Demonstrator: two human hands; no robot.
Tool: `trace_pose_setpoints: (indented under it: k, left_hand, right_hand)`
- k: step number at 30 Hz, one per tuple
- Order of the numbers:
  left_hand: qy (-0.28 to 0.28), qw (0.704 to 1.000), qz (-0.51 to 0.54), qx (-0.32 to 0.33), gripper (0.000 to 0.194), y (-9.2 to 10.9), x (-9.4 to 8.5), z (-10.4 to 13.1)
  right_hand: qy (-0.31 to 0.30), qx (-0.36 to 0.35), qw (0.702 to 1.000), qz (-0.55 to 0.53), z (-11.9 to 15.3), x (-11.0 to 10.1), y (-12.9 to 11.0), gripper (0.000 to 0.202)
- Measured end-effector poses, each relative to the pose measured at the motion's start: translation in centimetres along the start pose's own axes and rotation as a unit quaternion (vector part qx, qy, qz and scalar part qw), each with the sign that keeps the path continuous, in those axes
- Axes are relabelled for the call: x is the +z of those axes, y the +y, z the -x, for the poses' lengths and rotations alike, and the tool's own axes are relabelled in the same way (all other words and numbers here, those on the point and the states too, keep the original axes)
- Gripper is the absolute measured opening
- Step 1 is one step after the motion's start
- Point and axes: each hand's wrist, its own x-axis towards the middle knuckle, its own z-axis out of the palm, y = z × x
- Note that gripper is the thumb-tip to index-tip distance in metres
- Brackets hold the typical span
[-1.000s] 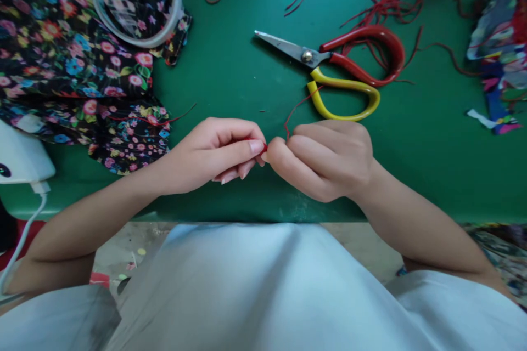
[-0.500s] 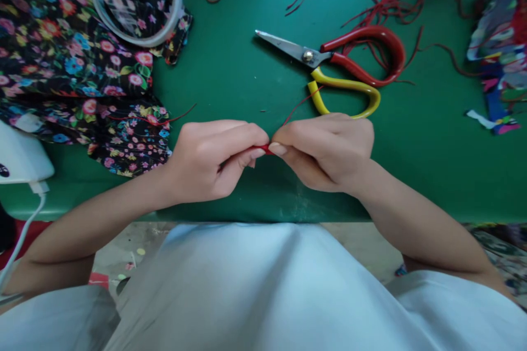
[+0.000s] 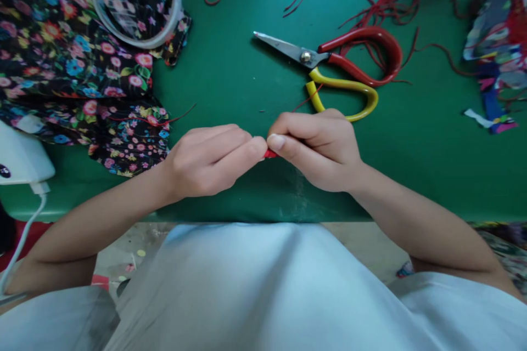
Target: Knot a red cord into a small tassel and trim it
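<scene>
Both hands meet over the front of the green table, fingertips pinched together. Between them shows a small bit of red cord (image 3: 270, 153), apparently knotted, mostly covered by the fingers. My left hand (image 3: 216, 160) closes on its left side, thumb and forefinger pressed together. My right hand (image 3: 317, 151) pinches the other side, its thumbnail facing up. A thin red strand runs up from behind the right hand toward the scissors (image 3: 305, 57), which have one red and one yellow handle and lie with blades pointing left.
Black floral fabric (image 3: 74, 66) covers the left of the green table (image 3: 230, 77), with a tape roll (image 3: 178, 5) on it. Red cords (image 3: 395, 3) lie at the back. Coloured scraps (image 3: 494, 66) sit at right. A white device (image 3: 22, 156) with a cable stands at left.
My right hand has turned and shifted slightly left, its thumb now on top. My left thumb has rolled upward over the red cord, and more of the cord shows below the fingertips.
</scene>
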Motion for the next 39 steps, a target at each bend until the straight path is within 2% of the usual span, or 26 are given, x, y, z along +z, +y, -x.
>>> trace_pose_setpoints:
  k: [4, 8, 12, 16, 20, 23, 27, 31, 33, 36, 39]
  left_hand:
    - [0.030, 0.999, -0.009, 0.044, 0.019, -0.4, 0.2, 0.0]
    - [-0.008, 0.998, -0.002, 0.059, 0.019, -0.6, -0.1, 0.1]
    - [-0.023, 0.998, -0.008, 0.054, 0.021, -0.6, -0.1, 0.2]
    - [-0.014, 1.000, -0.023, -0.010, 0.026, -0.3, 0.5, 0.3]
    - [-0.033, 0.991, 0.087, -0.100, 0.023, 0.1, 0.5, 0.1]
    - [-0.064, 0.956, 0.220, -0.181, 0.021, 0.4, 0.1, -0.2]
    - [-0.111, 0.869, 0.383, -0.291, 0.028, 0.4, -0.3, -0.2]
    - [-0.149, 0.784, 0.480, -0.364, 0.025, 0.2, -0.5, -0.5]
    - [-0.165, 0.755, 0.496, -0.395, 0.026, 0.1, -0.7, -0.8]
    - [-0.189, 0.737, 0.488, -0.428, 0.029, 0.1, -0.9, -1.3]
    - [-0.202, 0.746, 0.466, -0.430, 0.029, 0.1, -1.0, -1.5]
  right_hand:
    - [-0.003, 0.033, 0.995, -0.091, -0.1, 0.2, -0.1, 0.026]
    - [-0.022, 0.064, 0.989, -0.132, -0.2, 0.1, -0.3, 0.029]
    - [-0.034, 0.074, 0.990, -0.116, -0.3, 0.0, -0.2, 0.032]
    - [0.014, 0.051, 0.998, -0.033, -0.1, 0.3, 0.0, 0.027]
    - [0.061, 0.038, 0.993, 0.090, 0.3, 0.7, 0.0, 0.027]
    - [0.074, 0.015, 0.988, 0.133, 0.6, 0.9, 0.0, 0.027]
    - [0.065, -0.008, 0.984, 0.163, 0.8, 0.8, 0.1, 0.028]
    - [0.066, -0.021, 0.981, 0.179, 0.8, 0.8, 0.2, 0.023]
    - [0.066, -0.040, 0.977, 0.200, 0.8, 0.9, 0.4, 0.021]
    - [0.068, -0.086, 0.960, 0.257, 0.8, 1.1, 0.8, 0.025]
    - [0.067, -0.111, 0.945, 0.301, 0.8, 1.1, 1.1, 0.030]
